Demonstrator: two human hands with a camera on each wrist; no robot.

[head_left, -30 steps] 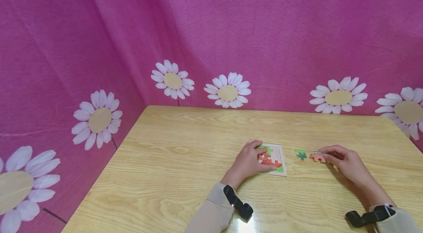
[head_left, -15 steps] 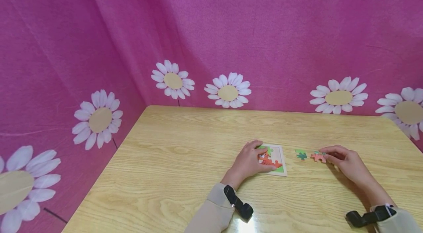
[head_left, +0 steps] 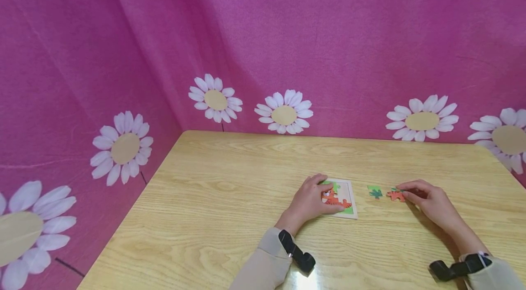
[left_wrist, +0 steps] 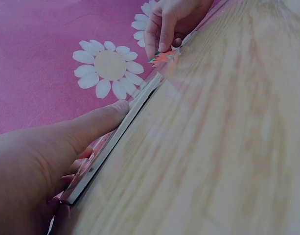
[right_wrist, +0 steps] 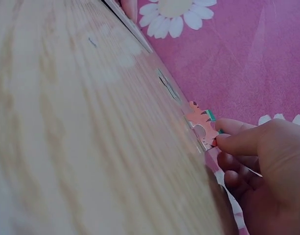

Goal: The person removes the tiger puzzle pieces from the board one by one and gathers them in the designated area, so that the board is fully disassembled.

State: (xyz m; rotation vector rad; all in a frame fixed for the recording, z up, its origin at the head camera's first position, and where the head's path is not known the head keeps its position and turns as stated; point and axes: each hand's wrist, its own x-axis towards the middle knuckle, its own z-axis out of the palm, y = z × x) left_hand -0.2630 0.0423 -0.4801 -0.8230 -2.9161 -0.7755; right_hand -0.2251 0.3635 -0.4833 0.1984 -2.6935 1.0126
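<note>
A small jigsaw puzzle board with a pale frame lies on the table, showing part of an orange striped animal on green. My left hand holds it from the left side, its thumb along the near edge and its fingers over the far part; the palm hides the board's left end. The upper right of the board shows bare backing. My right hand pinches an orange puzzle piece with green at its top between thumb and index finger. In the right wrist view this piece stands tilted close over the table.
Between the board and the right hand, a green puzzle piece with a dark green leaf shape lies flat on the wooden table. A pink curtain with white flowers hangs behind the table and along its left side.
The orange piece in my right fingers has tilted slightly and now looks a deeper orange. Both hands and the board stay practically in place.
</note>
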